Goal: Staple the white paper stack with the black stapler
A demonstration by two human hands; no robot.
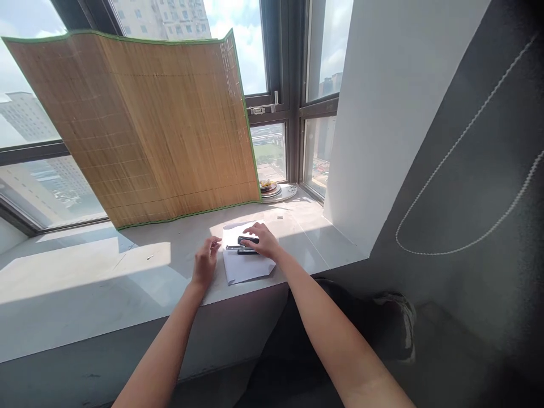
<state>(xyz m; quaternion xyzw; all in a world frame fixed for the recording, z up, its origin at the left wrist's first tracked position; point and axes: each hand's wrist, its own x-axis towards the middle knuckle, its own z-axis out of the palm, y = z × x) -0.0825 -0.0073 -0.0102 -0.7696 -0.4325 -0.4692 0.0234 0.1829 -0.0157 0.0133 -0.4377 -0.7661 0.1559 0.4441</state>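
White paper sheets [246, 271] lie on the pale windowsill, and a black stapler [247, 251] rests on top of them. The stapler is opened up, its upper part raised from the base and a metal rail showing on its left side. My right hand [264, 241] grips the stapler's upper part from the right. Just off the left edge of the paper, my left hand [206, 262] has its fingertips pinched together. Whatever is between them, if anything, is too small to make out.
A small strip [280, 217], perhaps staples, lies beyond the paper. A bamboo mat [170, 124] leans against the window. Stacked plates [278, 194] stand in the corner. The windowsill [140, 289] ends at a front edge; a beaded cord [450, 251] hangs at right.
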